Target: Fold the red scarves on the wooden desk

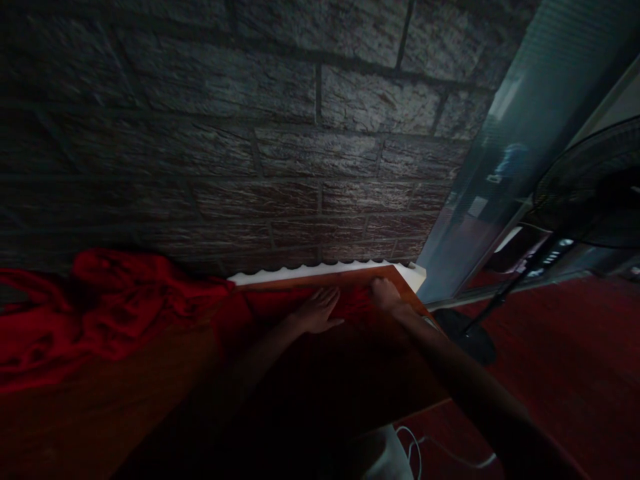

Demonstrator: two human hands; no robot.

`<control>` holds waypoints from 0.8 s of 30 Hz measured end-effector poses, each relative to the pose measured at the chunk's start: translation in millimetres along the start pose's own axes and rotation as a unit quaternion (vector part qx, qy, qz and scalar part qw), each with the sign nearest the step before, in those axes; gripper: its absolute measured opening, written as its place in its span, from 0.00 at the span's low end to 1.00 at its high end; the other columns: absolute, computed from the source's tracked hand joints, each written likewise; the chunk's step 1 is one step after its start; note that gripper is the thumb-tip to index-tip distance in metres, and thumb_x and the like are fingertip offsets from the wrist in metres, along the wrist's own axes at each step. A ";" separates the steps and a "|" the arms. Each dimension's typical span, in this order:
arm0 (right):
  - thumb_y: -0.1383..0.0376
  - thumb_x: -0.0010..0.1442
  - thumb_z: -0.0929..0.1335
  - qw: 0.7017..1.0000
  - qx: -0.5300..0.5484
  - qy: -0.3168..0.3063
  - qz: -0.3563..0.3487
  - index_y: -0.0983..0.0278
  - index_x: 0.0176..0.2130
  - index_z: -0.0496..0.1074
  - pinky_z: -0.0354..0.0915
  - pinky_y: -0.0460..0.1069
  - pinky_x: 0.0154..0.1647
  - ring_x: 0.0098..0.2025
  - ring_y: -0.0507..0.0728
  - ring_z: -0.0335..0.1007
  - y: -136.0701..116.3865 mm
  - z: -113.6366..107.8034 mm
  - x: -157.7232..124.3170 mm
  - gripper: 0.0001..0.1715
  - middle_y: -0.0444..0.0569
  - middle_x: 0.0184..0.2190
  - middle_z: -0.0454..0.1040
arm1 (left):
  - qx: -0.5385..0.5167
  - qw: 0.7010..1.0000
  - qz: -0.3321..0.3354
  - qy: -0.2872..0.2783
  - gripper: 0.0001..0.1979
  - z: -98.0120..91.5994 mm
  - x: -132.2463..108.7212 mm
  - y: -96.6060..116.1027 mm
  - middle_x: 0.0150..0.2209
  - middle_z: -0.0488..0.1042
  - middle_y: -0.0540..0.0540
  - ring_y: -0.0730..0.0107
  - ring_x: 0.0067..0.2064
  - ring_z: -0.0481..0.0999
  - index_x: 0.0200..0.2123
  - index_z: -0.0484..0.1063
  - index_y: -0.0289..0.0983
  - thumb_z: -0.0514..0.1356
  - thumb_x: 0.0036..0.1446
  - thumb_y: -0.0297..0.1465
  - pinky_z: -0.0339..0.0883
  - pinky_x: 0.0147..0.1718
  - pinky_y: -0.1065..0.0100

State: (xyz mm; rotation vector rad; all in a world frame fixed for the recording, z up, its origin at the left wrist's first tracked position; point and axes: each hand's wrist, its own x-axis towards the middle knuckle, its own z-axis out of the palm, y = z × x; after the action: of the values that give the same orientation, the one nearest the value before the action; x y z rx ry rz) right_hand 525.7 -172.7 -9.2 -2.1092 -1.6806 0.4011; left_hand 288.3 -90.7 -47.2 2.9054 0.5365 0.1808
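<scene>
A piece of red cloth (353, 302) lies spread on the brown wooden table (385, 273), close to the wall. My left hand (319, 313) rests flat on this cloth with its fingers stretched out and the thumb apart. At the cloth's right end, my right hand (385, 294) is closed, its fingers curled on the fabric's edge. Shadow hides the near part of the cloth, so its outline there is hard to make out. To the left, a crumpled heap of red fabric (120, 307) sits on the table.
A textured brick wall (300, 153) rises behind the table, with a white wavy-edged strip (300, 272) along its foot. A black standing fan (505, 287) stands on the red floor (565, 347) at right. A white cable (417, 447) hangs below the table's near edge.
</scene>
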 end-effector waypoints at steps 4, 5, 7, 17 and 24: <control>0.69 0.63 0.64 0.997 -0.044 0.056 0.025 0.68 0.48 0.76 0.64 0.57 0.53 0.51 0.69 0.73 -1.1 -12.2 -3.1 0.17 0.68 0.49 0.74 | 0.020 0.996 0.034 0.078 0.37 2.3 -7.7 4.9 0.70 0.52 0.32 0.51 0.71 0.51 0.69 0.53 0.31 0.51 0.65 0.49 0.41 0.68 0.52; 0.68 0.63 0.64 0.997 -0.046 0.056 0.008 0.67 0.50 0.75 0.63 0.57 0.54 0.52 0.68 0.72 -2.8 -10.6 -6.6 0.18 0.67 0.51 0.74 | 0.019 0.994 0.044 0.097 0.35 1.3 -9.1 5.4 0.69 0.54 0.33 0.52 0.70 0.53 0.68 0.55 0.32 0.52 0.66 0.48 0.43 0.68 0.52; 0.68 0.61 0.66 0.997 -0.028 0.030 -0.066 0.65 0.54 0.73 0.63 0.54 0.57 0.54 0.65 0.72 -7.1 -1.8 -14.6 0.22 0.62 0.53 0.73 | 0.015 0.990 0.064 0.127 0.32 -1.7 -11.7 5.4 0.67 0.59 0.35 0.53 0.68 0.58 0.67 0.58 0.34 0.54 0.65 0.44 0.47 0.67 0.52; 0.74 0.57 0.67 0.998 -0.033 -0.024 -0.050 0.64 0.42 0.79 0.64 0.55 0.55 0.48 0.63 0.74 -3.8 2.6 0.7 0.15 0.59 0.43 0.78 | 0.019 0.991 0.075 0.113 0.26 -0.1 -24.2 1.4 0.66 0.62 0.38 0.54 0.67 0.60 0.63 0.65 0.39 0.55 0.66 0.42 0.42 0.68 0.47; 0.68 0.49 0.73 0.981 0.068 -0.136 -0.122 0.62 0.41 0.78 0.69 0.49 0.43 0.39 0.57 0.74 -14.4 4.6 12.6 0.16 0.47 0.39 0.79 | 0.011 0.989 0.065 0.133 0.23 1.0 -22.5 3.4 0.64 0.65 0.37 0.54 0.66 0.63 0.62 0.67 0.39 0.54 0.67 0.38 0.42 0.67 0.45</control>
State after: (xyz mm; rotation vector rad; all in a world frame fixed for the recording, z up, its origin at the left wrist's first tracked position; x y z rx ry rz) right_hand 514.1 -157.0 -5.9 -1.7869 -1.9735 0.7311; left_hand 268.8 -102.1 -49.4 2.9563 0.3879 0.5903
